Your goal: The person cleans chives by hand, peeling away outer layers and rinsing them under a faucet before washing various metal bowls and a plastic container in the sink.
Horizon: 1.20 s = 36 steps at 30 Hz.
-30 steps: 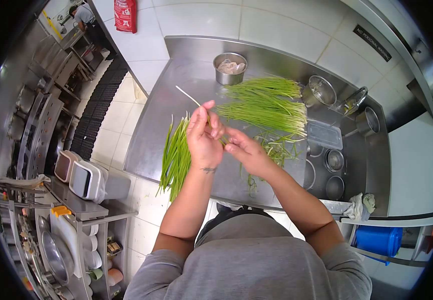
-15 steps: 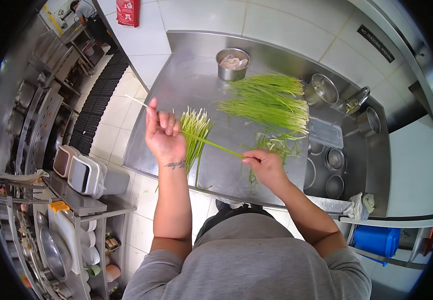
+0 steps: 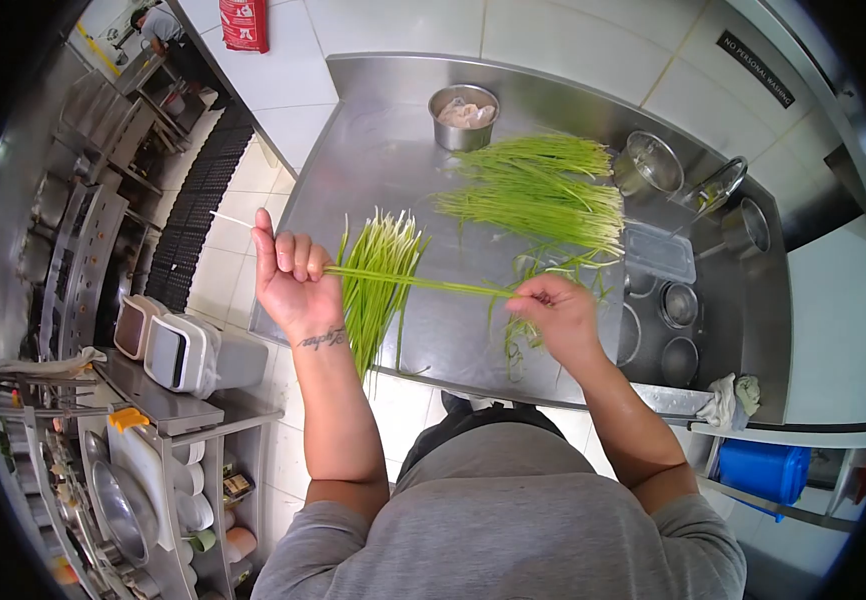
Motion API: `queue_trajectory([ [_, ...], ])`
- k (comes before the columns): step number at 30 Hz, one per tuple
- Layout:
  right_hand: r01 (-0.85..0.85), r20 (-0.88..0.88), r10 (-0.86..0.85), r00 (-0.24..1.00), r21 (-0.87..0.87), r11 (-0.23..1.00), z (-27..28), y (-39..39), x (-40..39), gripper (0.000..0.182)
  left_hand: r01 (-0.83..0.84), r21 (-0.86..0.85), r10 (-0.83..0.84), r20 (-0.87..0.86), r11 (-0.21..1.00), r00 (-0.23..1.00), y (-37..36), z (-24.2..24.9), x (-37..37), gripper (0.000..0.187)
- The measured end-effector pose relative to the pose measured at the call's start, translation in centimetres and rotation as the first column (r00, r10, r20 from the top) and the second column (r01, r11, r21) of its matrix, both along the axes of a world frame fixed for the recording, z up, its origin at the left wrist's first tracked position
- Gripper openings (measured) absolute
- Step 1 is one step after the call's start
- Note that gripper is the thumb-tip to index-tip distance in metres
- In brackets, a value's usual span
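Note:
My left hand [image 3: 298,275] is closed around the pale end of a long green chive [image 3: 423,283], whose white tip pokes out past the thumb. At the other end, my right hand [image 3: 560,312] pinches the green leaf between thumb and fingers. The chive is stretched nearly level between both hands, above the steel table. Just right of my left wrist lies a bunch of chives [image 3: 381,290], white ends away from me. A larger pile of chives [image 3: 543,190] lies further back to the right. Loose leaf scraps [image 3: 528,335] are scattered beside and beneath my right hand.
A steel pot [image 3: 464,118] holding a plastic bag stands at the back of the steel table [image 3: 353,150]. On the right are a sink [image 3: 723,285] with several metal containers, a clear lid [image 3: 661,252] and a cloth [image 3: 718,405]. Bins [image 3: 188,350] stand left; another person [image 3: 163,30] is far off.
My left hand has moved left and slightly down, and my right hand slightly right. The chive between them is stretched longer and closer to level. The head view has shifted a little.

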State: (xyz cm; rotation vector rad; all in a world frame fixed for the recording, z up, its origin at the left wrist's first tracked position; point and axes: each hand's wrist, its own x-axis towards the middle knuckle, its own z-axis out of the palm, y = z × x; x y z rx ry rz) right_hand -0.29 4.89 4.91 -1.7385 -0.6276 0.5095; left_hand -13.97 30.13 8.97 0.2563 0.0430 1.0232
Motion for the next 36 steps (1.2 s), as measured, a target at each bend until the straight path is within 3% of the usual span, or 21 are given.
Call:
queue_trajectory([
  [2,0.115,-0.169,-0.084,0.982,0.186,0.976,0.0,-0.3,0.8,0.01,0.001,-0.026,-0.001,0.004,1.0,1.0,0.7,-0.2,-0.3,0.023],
  [5,0.302,-0.296,-0.197,0.935,0.367,0.88,0.5,-1.8,3.5,0.011,-0.07,0.088,0.081,-0.131,0.994,0.988,3.2,-0.6,-2.1,0.024],
  [7,0.35,-0.297,-0.242,0.924,0.395,0.849,-0.3,-3.3,5.4,0.012,0.014,0.204,0.08,-0.447,0.979,0.891,4.4,-1.1,-2.2,0.024],
  [9,0.315,-0.205,-0.282,0.937,0.147,0.938,-2.7,-4.5,7.1,0.02,0.161,0.288,0.123,-0.759,0.944,0.639,6.0,-4.6,-1.1,0.028],
  [10,0.297,-0.157,-0.291,0.944,0.015,0.955,-4.3,-5.1,7.7,0.024,0.318,0.307,0.126,-0.867,0.897,0.482,7.6,-8.4,-0.7,0.038],
  [11,0.274,0.132,-0.261,0.956,-0.092,0.957,-6.2,-5.7,8.0,0.029,0.469,0.29,0.152,-0.939,0.834,0.309,8.9,-11.9,-0.2,0.048],
  [12,0.278,0.407,-0.179,0.896,-0.198,0.94,-8.0,-6.3,8.3,0.033,0.56,0.366,0.411,-0.91,0.743,0.05,9.4,-13.6,0.4,0.054],
  [13,0.307,0.64,-0.049,0.767,-0.299,0.904,-8.8,-6.5,8.3,0.038,0.665,0.385,0.639,-0.747,0.64,-0.182,9.4,-14.6,0.9,0.059],
  [14,0.308,0.597,-0.069,0.799,-0.309,0.9,-9.2,-6.9,8.6,0.041,0.766,0.343,0.802,-0.482,0.543,-0.353,9.5,-15.9,1.6,0.065],
  [15,0.309,0.556,-0.083,0.827,-0.326,0.894,-9.2,-7.3,9.0,0.043,0.652,0.487,0.714,-0.689,0.581,-0.122,9.5,-10.8,2.4,0.069],
  [17,0.319,0.466,-0.12,0.877,-0.377,0.87,-9.1,-8.9,9.1,0.045,0.533,0.774,0.689,-0.593,0.343,0.416,7.5,2.7,2.2,0.061],
  [19,0.342,0.378,-0.177,0.909,-0.432,0.835,-8.6,-9.0,10.1,0.043,0.479,0.849,0.665,-0.492,0.223,0.562,5.8,8.9,1.6,0.059],
  [23,0.343,0.361,-0.176,0.916,-0.475,0.81,-8.3,-9.0,10.8,0.038,0.49,0.855,0.733,-0.442,0.169,0.517,2.6,13.0,1.8,0.055],
  [28,0.415,0.466,-0.178,0.867,-0.476,0.775,-8.2,-9.6,10.3,0.036,0.51,0.838,0.739,-0.467,0.194,0.486,2.2,12.6,3.3,0.051],
  [36,0.369,0.408,-0.174,0.896,-0.468,0.803,-11.3,-11.6,12.5,0.031,0.529,0.822,0.74,-0.487,0.209,0.464,0.3,12.9,3.9,0.044],
])
